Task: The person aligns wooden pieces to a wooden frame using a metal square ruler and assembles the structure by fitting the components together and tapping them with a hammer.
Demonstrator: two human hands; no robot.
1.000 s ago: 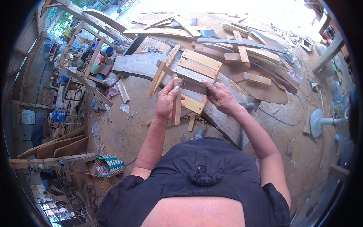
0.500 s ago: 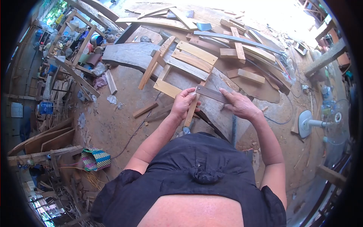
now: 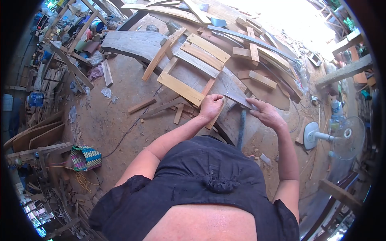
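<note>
Grey-brown wood, a flat strip [image 3: 238, 99], spans the gap between the hands, its far-left end just beside the left fingertips. From it a pale wooden piece [image 3: 216, 116] slants down through the left hand [image 3: 212, 107], whose fingers are curled closed around it. The right hand [image 3: 268, 115] is part-open, thumb and fingers pinching the strip's other end. Whether the two pieces are joined, I cannot tell. As I judge it, the step in hand is steadying the pair at an angle; any shift of it calls for both hands moving together, the left firm and the right guiding.

Just beyond the left hand, a slatted frame [image 3: 201, 57] lies over a thick grey slab [image 3: 130, 42], which runs on beneath both hands. Past the right hand are a loose block [image 3: 262, 79] and a long bluish board [image 3: 249, 39] among piled timber. Earthen floor [image 3: 108, 116] spreads left of the hands, with a woven basket [image 3: 86, 158] nearer the body; a white fan [image 3: 311, 135] stands right of the right hand.
</note>
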